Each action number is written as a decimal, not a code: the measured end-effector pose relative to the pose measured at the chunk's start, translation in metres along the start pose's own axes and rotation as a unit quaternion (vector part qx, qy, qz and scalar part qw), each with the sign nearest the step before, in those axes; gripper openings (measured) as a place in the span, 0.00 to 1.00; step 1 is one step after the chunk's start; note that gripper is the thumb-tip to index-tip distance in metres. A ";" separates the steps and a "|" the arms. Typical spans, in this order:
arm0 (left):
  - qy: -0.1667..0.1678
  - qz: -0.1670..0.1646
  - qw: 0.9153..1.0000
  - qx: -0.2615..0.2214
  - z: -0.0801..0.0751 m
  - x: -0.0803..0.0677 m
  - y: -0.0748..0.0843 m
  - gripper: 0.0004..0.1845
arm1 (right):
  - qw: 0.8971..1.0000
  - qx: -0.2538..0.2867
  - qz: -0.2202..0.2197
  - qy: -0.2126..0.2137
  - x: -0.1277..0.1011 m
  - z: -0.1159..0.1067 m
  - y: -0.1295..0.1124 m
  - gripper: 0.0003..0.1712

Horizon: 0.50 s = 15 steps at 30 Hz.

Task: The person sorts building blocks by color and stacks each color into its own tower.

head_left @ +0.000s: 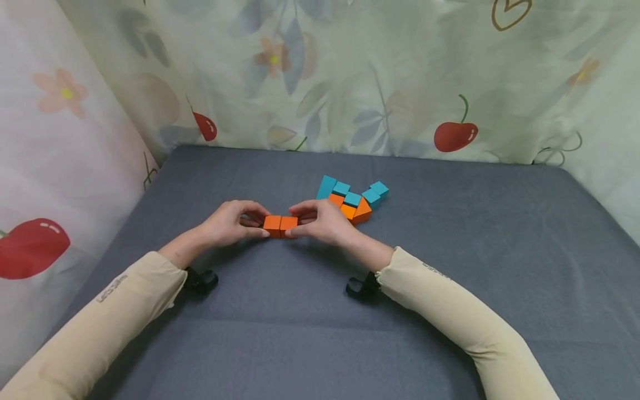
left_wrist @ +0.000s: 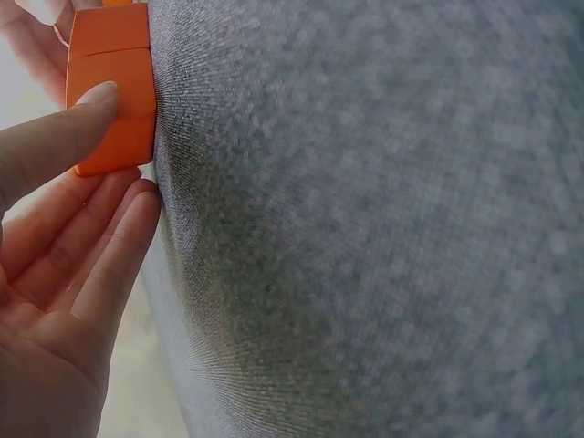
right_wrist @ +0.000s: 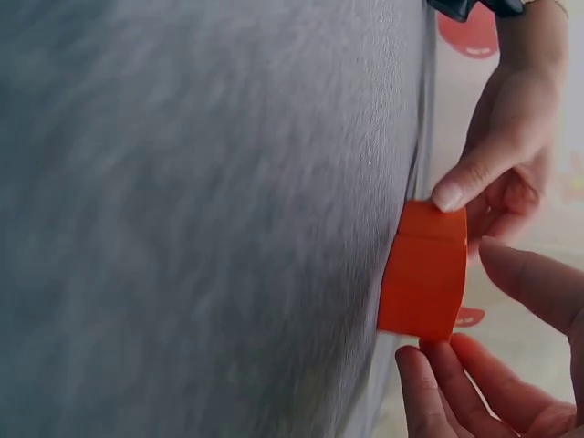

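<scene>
2 orange blocks (head_left: 280, 225) sat side by side on the grey cloth (head_left: 450, 266), faces touching, near the middle of the surface and between both hands. In the left wrist view the pair (left_wrist: 111, 82) showed as 2 flat orange faces with a thin seam across them; in the right wrist view the same pair (right_wrist: 424, 271) stood on edge against the cloth.

The left hand (head_left: 231, 223) pinched the left block, thumb at the near side and curled fingers over the far side. Its thumb tip (left_wrist: 91, 99) pressed flat on the orange face, and the other fingers (left_wrist: 119, 246) lay loosely bent below the block, close against the cloth. The right hand (head_left: 320, 221) pinched the right block in the same manner, fingers curled over the top and thumb underneath. From the right wrist, the left hand's fingertip (right_wrist: 449, 195) rested on the far end of the pair.

Just behind the right hand lay a cluster of blocks (head_left: 354, 199), teal ones at the back and orange ones in front, touching one another. Cream sleeves (head_left: 450, 311) covered both forearms. A pale curtain with cherries (head_left: 454, 135) and flowers hung behind and to the left of the surface.
</scene>
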<state>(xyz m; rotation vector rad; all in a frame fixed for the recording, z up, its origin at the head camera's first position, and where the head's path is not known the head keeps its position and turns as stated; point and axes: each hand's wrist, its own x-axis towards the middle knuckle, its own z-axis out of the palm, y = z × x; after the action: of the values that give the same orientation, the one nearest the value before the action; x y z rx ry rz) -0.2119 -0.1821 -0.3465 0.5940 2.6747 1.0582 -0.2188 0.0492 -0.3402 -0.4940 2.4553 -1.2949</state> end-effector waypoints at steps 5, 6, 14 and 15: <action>-0.001 -0.004 1.000 0.003 0.001 0.002 0.000 0.19 | 1.000 0.000 -0.016 0.009 -0.005 -0.010 0.006 0.27; -0.001 -0.003 1.000 0.004 0.001 0.002 0.000 0.19 | 1.000 -0.003 -0.017 0.013 -0.007 -0.013 0.007 0.26; -0.004 -0.002 1.000 0.010 0.000 0.001 -0.001 0.19 | 0.998 -0.017 -0.025 0.063 -0.013 -0.025 0.013 0.20; -0.004 -0.003 1.000 0.010 -0.001 0.001 -0.001 0.19 | 0.997 -0.021 -0.026 0.071 -0.014 -0.027 0.013 0.20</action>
<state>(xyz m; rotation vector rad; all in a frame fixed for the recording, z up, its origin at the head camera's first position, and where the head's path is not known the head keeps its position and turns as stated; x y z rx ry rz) -0.2132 -0.1829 -0.3466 0.5914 2.6802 1.0268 -0.2199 0.0817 -0.3350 -0.4962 2.6060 -1.3457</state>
